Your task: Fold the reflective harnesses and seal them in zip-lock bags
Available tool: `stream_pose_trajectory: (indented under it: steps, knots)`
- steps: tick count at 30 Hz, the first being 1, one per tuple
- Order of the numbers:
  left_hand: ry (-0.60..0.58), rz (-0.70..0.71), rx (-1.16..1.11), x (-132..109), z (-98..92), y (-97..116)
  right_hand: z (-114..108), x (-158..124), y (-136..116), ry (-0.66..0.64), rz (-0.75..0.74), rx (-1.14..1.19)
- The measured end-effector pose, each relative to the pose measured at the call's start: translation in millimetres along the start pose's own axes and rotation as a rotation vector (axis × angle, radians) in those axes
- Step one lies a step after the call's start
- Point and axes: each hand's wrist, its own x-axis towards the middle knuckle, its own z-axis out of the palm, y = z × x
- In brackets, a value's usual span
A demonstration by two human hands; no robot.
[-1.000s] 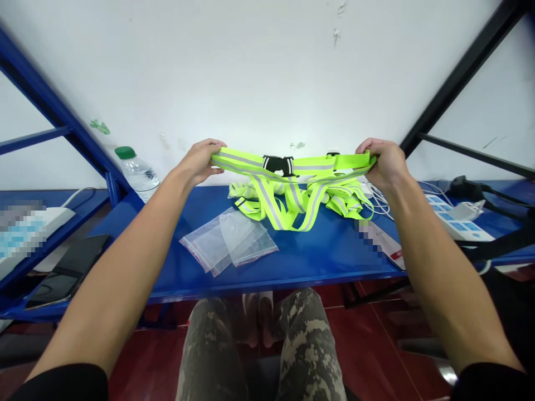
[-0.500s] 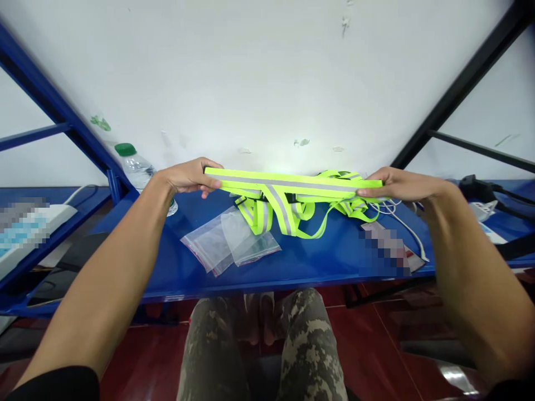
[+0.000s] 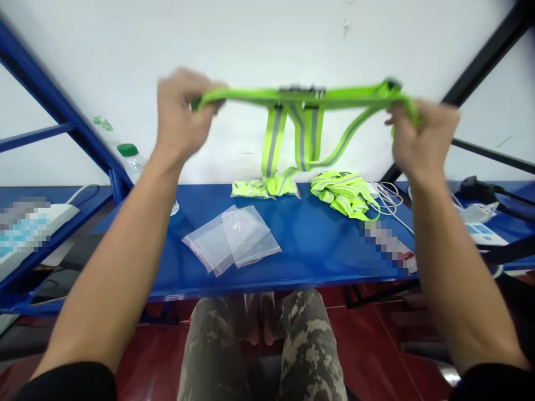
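A blue steel workbench (image 3: 321, 250) runs across the middle of the view, set against a white plaster wall (image 3: 104, 50) marked with small chips and a green smudge (image 3: 102, 123) above the bench's left end. A slanting blue steel frame member (image 3: 54, 93) rises at the bench's left, and a black one (image 3: 487, 55) at its right. Beneath the bench lies a glossy dark red tiled floor (image 3: 368, 340). Pale, even light covers the wall.

Small workroom: blue steel workbench (image 3: 317, 245), white wall (image 3: 104, 67), power strip (image 3: 487, 235)
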Motion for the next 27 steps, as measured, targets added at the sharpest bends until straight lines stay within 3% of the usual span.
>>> stream_pose_trajectory:
  steps: [1,2,5,7,9,12,15,17,21,24,27]
  knots:
    - [-0.060,-0.052,-0.023,-25.1,0.0,-2.2,-0.1,-27.8,6.2,-0.087,0.009,-0.029]
    - [-0.193,-0.108,-0.050,-51.5,2.2,-6.0,1.2,-57.0,13.3,-0.222,0.016,-0.024]
    - [-0.770,-0.226,-0.060,-122.1,18.3,-17.0,9.1,-136.0,32.2,-0.736,0.021,0.021]
    - [-1.054,-0.190,0.035,-151.3,33.2,-14.4,13.0,-169.4,35.8,-0.957,-0.002,-0.047]
    - [-1.204,-0.138,0.171,-165.1,48.6,0.1,14.1,-184.9,30.1,-1.070,-0.046,-0.145]
    - [-1.237,-0.109,0.387,-169.4,68.9,34.7,14.7,-187.7,10.5,-1.077,-0.123,-0.253]
    - [-1.300,-0.146,0.432,-171.7,84.7,63.8,19.9,-185.1,-8.9,-1.075,-0.198,-0.280]
    - [-1.245,-0.196,0.458,-176.4,94.0,74.4,25.4,-184.8,-17.0,-1.120,-0.220,-0.293]
    - [-1.026,-0.230,0.508,-188.2,108.3,79.2,30.4,-183.1,-23.5,-1.194,-0.198,-0.283]
    - [-1.029,-0.180,0.432,-185.1,104.7,71.8,18.0,-173.5,-23.4,-1.173,-0.150,-0.140]
    - [-1.049,-0.202,0.343,-159.1,87.0,56.3,-6.8,-153.1,-18.9,-1.179,-0.080,0.014]
